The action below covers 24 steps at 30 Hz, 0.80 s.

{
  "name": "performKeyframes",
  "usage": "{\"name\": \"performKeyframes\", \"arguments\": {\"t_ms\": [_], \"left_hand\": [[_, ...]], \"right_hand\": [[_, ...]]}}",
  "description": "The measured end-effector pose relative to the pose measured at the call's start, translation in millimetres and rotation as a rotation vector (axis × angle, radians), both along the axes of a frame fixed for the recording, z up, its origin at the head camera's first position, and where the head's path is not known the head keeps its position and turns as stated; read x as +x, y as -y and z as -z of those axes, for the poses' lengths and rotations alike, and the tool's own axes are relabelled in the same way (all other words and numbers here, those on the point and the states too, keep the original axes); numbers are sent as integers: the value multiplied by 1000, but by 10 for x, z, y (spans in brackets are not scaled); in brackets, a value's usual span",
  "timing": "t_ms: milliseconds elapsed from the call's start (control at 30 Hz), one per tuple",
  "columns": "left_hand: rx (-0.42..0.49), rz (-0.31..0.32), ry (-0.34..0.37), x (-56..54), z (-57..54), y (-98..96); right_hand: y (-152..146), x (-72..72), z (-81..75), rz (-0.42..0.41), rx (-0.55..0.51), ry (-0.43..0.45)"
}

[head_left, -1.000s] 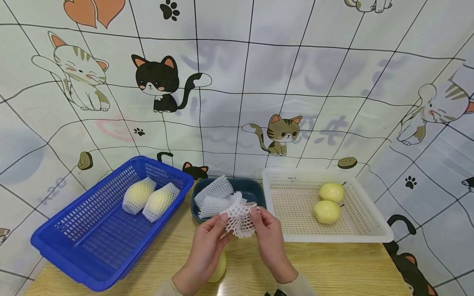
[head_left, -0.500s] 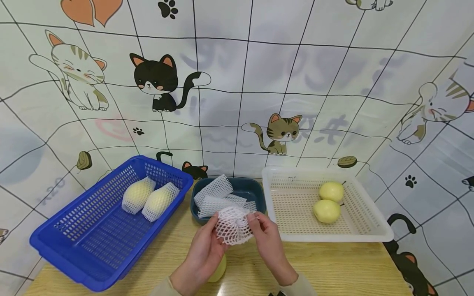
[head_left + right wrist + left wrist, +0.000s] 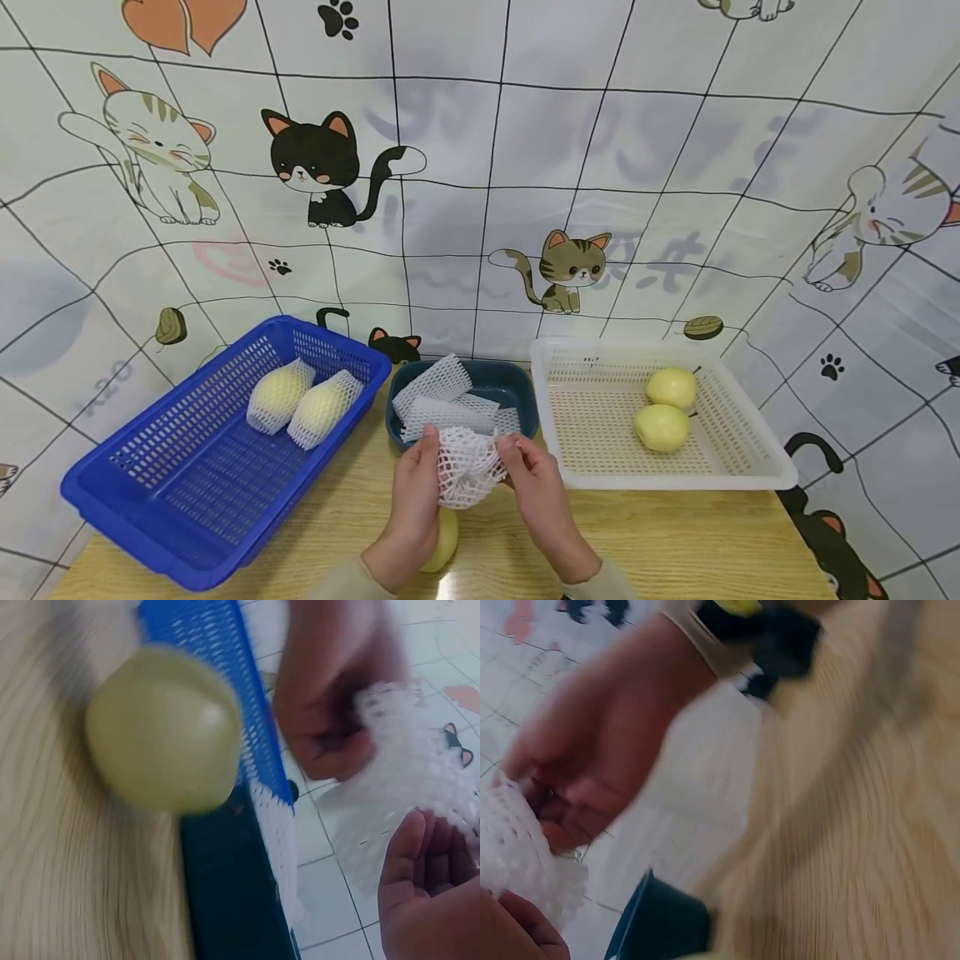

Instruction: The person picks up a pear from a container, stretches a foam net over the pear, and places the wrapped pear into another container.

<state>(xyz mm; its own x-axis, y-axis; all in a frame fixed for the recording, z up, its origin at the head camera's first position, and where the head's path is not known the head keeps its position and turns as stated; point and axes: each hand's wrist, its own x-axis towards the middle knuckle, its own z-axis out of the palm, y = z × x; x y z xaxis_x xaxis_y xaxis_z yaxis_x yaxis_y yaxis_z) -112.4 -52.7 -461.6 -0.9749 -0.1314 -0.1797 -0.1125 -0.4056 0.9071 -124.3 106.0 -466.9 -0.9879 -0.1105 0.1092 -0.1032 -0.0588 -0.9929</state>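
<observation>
Pale wooden worktop, blue perforated plastic basket at left, white perforated plastic basket at right
Between them, a dark teal plastic tub; before it, left hand and right hand, fingers curled, pinch a white foam-net sleeve from either side, raised near a round yellow-green fruit.

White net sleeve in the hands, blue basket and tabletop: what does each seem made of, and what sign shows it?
White net sleeve: probably soft plastic foam, matte; its thick strands bunch and fold.
Blue basket: likely moulded plastic, slightly glossy; uniform colour and regular perforations.
Tabletop: wood or wood-look laminate, faintly shiny; grain and a bright reflection.
</observation>
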Motion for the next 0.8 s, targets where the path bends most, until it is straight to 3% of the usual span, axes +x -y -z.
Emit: {"name": "performKeyframes", "arguments": {"t_ms": [167, 367, 433, 567, 667, 800], "left_hand": [[-178, -72, -27, -31, 62, 0], [-266, -39, -98, -14, 78, 3], [-258, -12, -116, -6, 71, 1], [-128, 37, -107, 5, 53, 0], [-52, 62, -89, 14, 45, -5], [-118, 110, -139, 40, 57, -24]], "right_hand": [[-12, -11, -35, -31, -278, 169], [-22, -31, -79, -52, -539, 315], [-25, -35, -98, -60, -588, 345], [-26, -53, -124, -56, -656, 375], [-20, -61, -123, -57, -661, 349], [2, -61, -117, -35, -620, 291]]}}
